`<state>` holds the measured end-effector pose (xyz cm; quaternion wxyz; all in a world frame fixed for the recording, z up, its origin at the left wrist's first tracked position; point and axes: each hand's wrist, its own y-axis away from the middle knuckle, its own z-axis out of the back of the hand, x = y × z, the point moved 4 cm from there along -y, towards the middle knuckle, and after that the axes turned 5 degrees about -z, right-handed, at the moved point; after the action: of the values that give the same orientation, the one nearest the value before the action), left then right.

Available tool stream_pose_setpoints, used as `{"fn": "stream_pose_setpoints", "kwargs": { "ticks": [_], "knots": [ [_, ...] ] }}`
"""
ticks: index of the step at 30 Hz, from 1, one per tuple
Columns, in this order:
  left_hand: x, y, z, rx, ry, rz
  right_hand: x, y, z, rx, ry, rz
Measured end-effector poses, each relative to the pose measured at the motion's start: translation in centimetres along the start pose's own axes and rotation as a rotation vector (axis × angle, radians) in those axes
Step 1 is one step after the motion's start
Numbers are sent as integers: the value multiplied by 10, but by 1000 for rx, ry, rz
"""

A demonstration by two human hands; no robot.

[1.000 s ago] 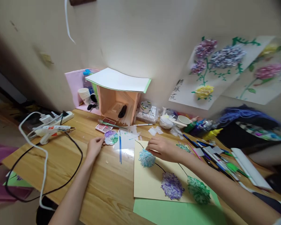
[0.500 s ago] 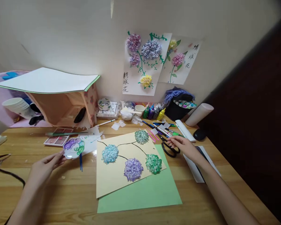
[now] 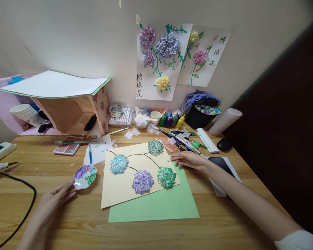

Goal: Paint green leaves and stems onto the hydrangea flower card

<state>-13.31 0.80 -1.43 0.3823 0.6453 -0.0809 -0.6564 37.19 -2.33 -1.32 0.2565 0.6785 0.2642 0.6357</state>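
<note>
Pinched at its left edge, a flower-shaped paint palette (image 3: 85, 177) with purple and green smears is in my left hand (image 3: 57, 195), left of the sheets. My right hand (image 3: 189, 160) hovers beside the right edge of the cream paper (image 3: 120, 197), fingers stretched out and holding nothing I can see. On that paper are raised blue (image 3: 119, 164), purple (image 3: 143, 182), green (image 3: 166, 177) and dark green (image 3: 155, 148) flower balls, linked by black stem lines. A green sheet (image 3: 156, 211) lies partly under it. Behind my right fingers are dark scissors, mostly hidden.
A fabric box (image 3: 99, 111) with a white board on top stands back left. Paint bottles (image 3: 168, 119), scattered pens (image 3: 189, 142), a black mouse (image 3: 224, 145) and a phone (image 3: 220, 165) lie right. A glue gun (image 3: 2, 167) with its cord sits at the left edge.
The view has swung right. My left hand has lifted the palette and brought it nearer. My right hand has moved from above the blue flower to the paper's right side.
</note>
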Motion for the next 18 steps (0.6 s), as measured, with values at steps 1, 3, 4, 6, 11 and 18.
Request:
{"fn": "stream_pose_setpoints", "kwargs": {
  "ticks": [1,3,4,6,11,18],
  "knots": [
    [1,-2,3,7,7,-1,0,-5,-3,1,20,-3],
    [4,-7,11,21,17,-3,1,-12,-9,3,62,6],
    [6,-10,15,26,22,-14,2,-15,-12,3,85,14],
    [10,-17,24,30,32,-41,4,-19,-17,0,130,24],
    [15,-30,41,16,92,-64,5,-21,-29,-23,188,18],
    [4,-26,41,4,71,-177,-4,-27,-44,-38,190,13]
  ]
}}
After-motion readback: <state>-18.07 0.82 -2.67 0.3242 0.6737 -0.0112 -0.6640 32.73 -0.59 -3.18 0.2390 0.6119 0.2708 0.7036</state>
